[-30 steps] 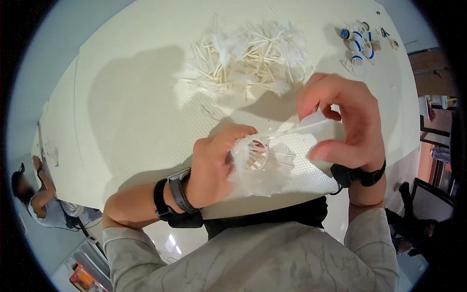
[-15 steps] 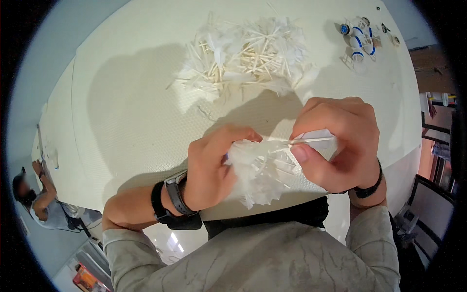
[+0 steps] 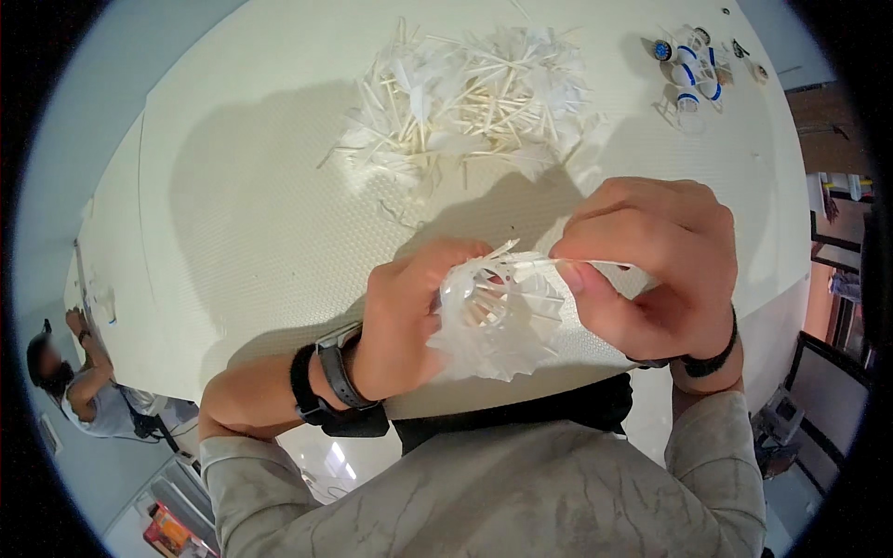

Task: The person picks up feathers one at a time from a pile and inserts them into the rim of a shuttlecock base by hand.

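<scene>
My left hand (image 3: 405,316) is wrapped round a white shuttlecock (image 3: 493,349) whose feathers spread in a ring above the table's near edge. Its open inside, with pale quills, faces up. In a pinch of thumb and forefinger, my right hand (image 3: 656,270) grips a white feather (image 3: 603,261). The feather is seen nearly edge-on, its inner end at the rim of the ring. Whether that end sits in the shuttlecock I cannot tell. My left fingertips are partly hidden behind the feathers.
Beyond my hands, a pile of loose white feathers (image 3: 493,112) lies on the white textured table (image 3: 260,205). Several white shuttlecock parts with blue bands (image 3: 686,74) stand at the far right, with small round pieces beside them. Another person (image 3: 79,377) sits at the far left edge.
The shuttlecock has tipped so its quilled inside shows more. My right hand has shifted slightly right and up, and its feather has turned from broadside to nearly edge-on.
</scene>
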### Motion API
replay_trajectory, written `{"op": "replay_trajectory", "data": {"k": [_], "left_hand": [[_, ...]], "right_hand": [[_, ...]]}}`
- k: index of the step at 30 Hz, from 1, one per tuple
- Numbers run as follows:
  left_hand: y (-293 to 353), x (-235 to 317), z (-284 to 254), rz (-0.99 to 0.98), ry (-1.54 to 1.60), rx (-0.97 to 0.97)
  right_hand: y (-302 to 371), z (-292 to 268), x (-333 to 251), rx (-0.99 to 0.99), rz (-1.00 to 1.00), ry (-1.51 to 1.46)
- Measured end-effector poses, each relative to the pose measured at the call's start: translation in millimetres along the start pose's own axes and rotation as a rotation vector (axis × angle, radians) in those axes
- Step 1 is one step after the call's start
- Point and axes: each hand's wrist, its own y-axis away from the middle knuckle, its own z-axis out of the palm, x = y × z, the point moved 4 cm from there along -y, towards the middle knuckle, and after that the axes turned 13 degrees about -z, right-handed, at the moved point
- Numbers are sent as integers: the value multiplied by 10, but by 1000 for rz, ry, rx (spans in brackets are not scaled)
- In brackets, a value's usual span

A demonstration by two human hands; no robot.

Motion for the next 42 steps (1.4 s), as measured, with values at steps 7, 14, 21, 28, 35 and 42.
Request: {"op": "replay_trajectory", "data": {"k": [7,14,21,28,35,42], "left_hand": [[-16,76,30,23,-111,46],[-38,86,20,48,-238,19],[-28,62,18,53,-121,22],[-20,68,12,13,-121,13],[-7,49,26,-21,-134,3],[-13,127,-2,-2,-240,37]], "right_hand": [[-43,-91,-20,-117,-87,128],[4,-88,22,-129,22,-10],[-14,-108,-15,-46,288,-130],[-34,-82,-47,-71,153,30],[-18,-41,-73,-27,88,52],[14,-50,-100,-28,347,-80]]}}
